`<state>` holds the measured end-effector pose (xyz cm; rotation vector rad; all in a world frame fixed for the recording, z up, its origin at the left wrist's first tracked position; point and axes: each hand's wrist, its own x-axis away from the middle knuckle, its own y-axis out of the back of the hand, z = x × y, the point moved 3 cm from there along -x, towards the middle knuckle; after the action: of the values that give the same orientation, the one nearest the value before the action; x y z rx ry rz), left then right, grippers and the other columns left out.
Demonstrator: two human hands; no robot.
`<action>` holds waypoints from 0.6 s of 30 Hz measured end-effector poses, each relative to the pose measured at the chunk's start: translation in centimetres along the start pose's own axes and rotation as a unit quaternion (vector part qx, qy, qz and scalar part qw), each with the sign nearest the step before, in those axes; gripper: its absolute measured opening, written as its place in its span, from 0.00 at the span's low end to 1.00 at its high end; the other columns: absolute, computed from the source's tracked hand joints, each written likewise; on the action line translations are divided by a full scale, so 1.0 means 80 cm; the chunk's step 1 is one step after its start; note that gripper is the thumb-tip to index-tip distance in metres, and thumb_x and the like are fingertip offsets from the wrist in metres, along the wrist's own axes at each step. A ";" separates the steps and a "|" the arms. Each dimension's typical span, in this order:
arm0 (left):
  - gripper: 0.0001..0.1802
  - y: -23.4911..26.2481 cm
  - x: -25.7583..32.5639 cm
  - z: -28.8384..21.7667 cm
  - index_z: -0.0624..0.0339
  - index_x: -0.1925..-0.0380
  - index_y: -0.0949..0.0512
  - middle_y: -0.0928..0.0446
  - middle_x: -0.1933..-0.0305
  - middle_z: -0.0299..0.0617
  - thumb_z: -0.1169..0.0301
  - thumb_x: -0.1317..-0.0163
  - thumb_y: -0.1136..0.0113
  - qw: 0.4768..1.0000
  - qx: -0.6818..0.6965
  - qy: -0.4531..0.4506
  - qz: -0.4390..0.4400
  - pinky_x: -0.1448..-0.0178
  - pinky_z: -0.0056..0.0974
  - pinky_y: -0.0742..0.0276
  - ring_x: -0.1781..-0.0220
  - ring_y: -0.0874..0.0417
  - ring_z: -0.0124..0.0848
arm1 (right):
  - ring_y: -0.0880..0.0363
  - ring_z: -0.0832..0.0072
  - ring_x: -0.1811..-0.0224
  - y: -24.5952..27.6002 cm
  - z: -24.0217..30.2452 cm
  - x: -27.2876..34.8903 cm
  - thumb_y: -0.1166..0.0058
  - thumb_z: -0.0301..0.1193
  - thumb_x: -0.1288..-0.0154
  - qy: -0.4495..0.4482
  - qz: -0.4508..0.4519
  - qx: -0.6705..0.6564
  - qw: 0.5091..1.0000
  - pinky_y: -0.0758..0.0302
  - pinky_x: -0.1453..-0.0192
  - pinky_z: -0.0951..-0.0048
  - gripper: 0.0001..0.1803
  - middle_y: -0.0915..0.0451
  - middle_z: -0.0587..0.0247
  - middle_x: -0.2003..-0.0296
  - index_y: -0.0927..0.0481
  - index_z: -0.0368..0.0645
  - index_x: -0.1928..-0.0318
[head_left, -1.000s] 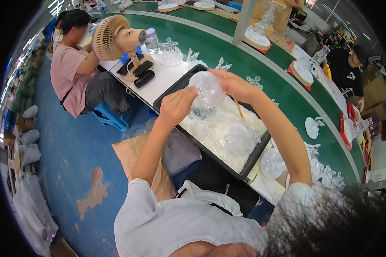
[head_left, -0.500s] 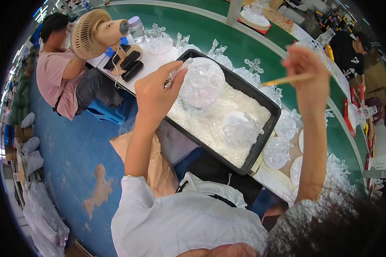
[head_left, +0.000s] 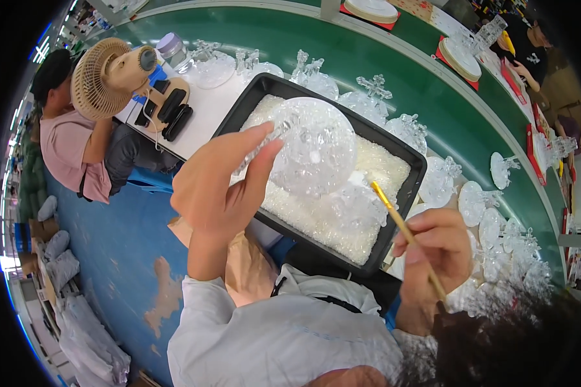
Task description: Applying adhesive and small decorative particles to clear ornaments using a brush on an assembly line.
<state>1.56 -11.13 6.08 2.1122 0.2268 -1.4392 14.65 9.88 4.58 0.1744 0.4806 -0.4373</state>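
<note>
My left hand point(head_left: 213, 184) pinches a clear plastic ornament by its upright part. The ornament's round disc base point(head_left: 316, 148) is turned up toward me over the black tray point(head_left: 242, 106). Glittery white granules point(head_left: 381, 158) cover the tray's bottom. Below the held disc, a second clear ornament point(head_left: 358, 206) lies on the granules. In my right hand point(head_left: 439, 248) is a paintbrush point(head_left: 403, 226) with a wooden handle and yellow ferrule. Its white tip points up-left above the tray, apart from the held disc. My left fingers partly hide the upright part.
Clear cross ornaments point(head_left: 374, 87) stand behind and right of the tray, beside a green belt point(head_left: 258, 32). On the white table at left are a beige fan point(head_left: 110, 74), black devices point(head_left: 174, 113) and a lidded jar point(head_left: 172, 48). A person in pink point(head_left: 68, 145) sits at far left.
My right hand has come down from above the ornaments, bringing the brush tip over the tray. The held ornament sits slightly lower and looks larger. The whole view has shifted a little.
</note>
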 end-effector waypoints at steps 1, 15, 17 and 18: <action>0.13 0.000 0.000 -0.001 0.66 0.68 0.17 0.16 0.71 0.45 0.82 0.55 0.24 1.000 0.010 0.002 0.004 0.68 0.29 0.22 0.74 0.15 0.35 | 0.23 0.72 0.72 -0.004 -0.004 0.000 0.44 0.22 0.37 0.041 0.040 0.025 0.998 0.21 0.71 0.75 0.06 0.26 0.49 0.62 0.28 0.37 0.62; 0.17 -0.005 0.001 -0.006 0.75 0.60 0.23 0.16 0.67 0.59 0.89 0.52 0.31 0.994 0.056 -0.057 0.074 0.62 0.34 0.17 0.68 0.13 0.39 | 0.15 0.70 0.73 -0.055 -0.040 -0.016 0.47 0.10 0.53 0.093 0.080 0.038 0.992 0.16 0.70 0.75 0.13 0.22 0.47 0.64 0.24 0.34 0.65; 0.18 -0.006 0.002 -0.005 0.75 0.59 0.24 0.16 0.67 0.59 0.89 0.51 0.31 0.993 0.059 -0.058 0.080 0.62 0.34 0.17 0.68 0.13 0.39 | 0.15 0.70 0.72 -0.058 -0.043 -0.017 0.47 0.10 0.53 0.085 0.067 0.029 0.994 0.15 0.71 0.75 0.13 0.22 0.47 0.64 0.24 0.34 0.65; 0.18 -0.006 0.003 -0.003 0.75 0.59 0.24 0.16 0.67 0.59 0.89 0.51 0.31 0.993 0.059 -0.057 0.083 0.62 0.34 0.17 0.68 0.13 0.39 | 0.16 0.71 0.73 -0.062 -0.047 -0.019 0.48 0.10 0.54 0.093 0.072 0.035 0.992 0.16 0.72 0.76 0.13 0.21 0.47 0.64 0.24 0.34 0.66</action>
<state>1.63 -10.62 5.76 2.0772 -0.0785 -1.4992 9.71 7.01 1.75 0.3175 0.6315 -0.2980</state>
